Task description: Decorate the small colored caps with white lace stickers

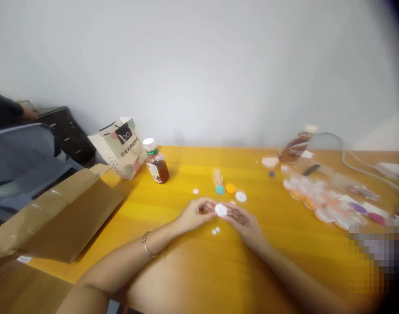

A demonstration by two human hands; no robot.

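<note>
Between my two hands, just above the yellow table, is a small round white disc [220,210]. My left hand [199,213] pinches its left edge between thumb and fingers, and my right hand [243,221] grips the right edge. What the disc is made of cannot be made out. Right behind my hands lie a white disc [241,196], an orange disc [230,188] and a teal disc [220,189], the last touching a small pale beige piece [217,176]. Two tiny white pieces [216,230] rest in front of my fingers, and another small white piece [196,191] sits to the left.
A bottle of brown drink [157,165] stands by a printed paper bag [121,150] at the back left. An open brown paper bag [71,218] leans at the left edge. Rightward are another bottle [295,146], packaged discs [320,198] and a cable [345,152]. A person's sleeve [3,109] shows far left.
</note>
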